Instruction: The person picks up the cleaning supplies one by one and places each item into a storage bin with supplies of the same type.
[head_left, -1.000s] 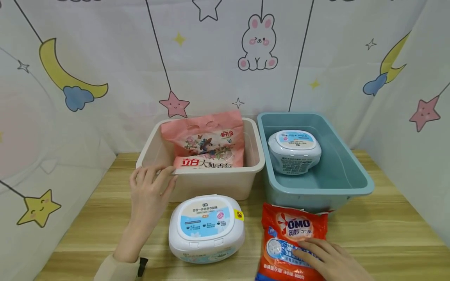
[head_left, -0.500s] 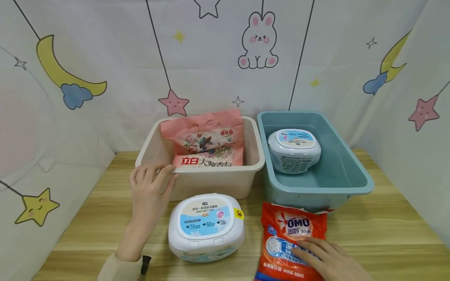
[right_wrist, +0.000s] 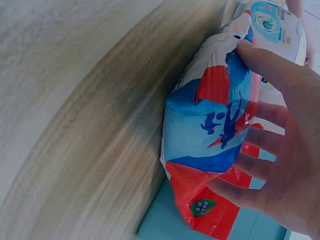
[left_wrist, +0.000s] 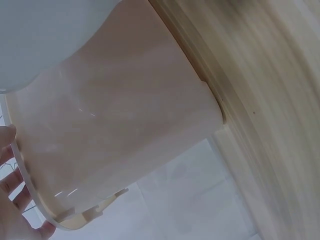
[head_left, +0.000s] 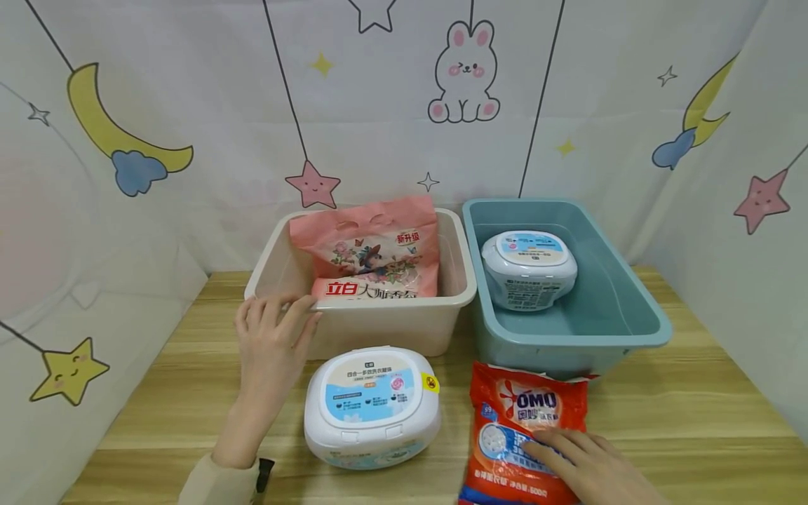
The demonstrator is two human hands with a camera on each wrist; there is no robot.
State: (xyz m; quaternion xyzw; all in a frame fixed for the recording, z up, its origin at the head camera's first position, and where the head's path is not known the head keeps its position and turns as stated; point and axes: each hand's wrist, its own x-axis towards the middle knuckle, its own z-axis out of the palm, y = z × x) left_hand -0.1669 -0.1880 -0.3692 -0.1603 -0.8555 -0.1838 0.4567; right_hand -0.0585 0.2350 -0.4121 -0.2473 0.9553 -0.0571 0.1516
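My left hand (head_left: pixel 271 344) holds the front rim of a cream plastic bin (head_left: pixel 385 330) near its left corner, fingers bent over the edge. In that bin stands a pink laundry detergent bag (head_left: pixel 385 259). My right hand (head_left: pixel 590 466) lies on a red OMO detergent bag (head_left: pixel 530 414) flat on the table, fingers extended across its front. In the right wrist view, the thumb touches one end of the bag (right_wrist: pixel 210 120). Between the hands sits a white lidded tub of laundry pods (head_left: pixel 372 407), untouched.
A blue-green plastic bin (head_left: pixel 571 341) stands right of the cream one, with a similar white tub (head_left: pixel 529 270) inside. Both bins stand at the back of the wooden table (head_left: pixel 694 421). Behind hangs a white curtain (head_left: pixel 379 126) with cartoon prints.
The view shifts slightly. Both hands keep their places, the left at the bin's rim and the right on the OMO bag.
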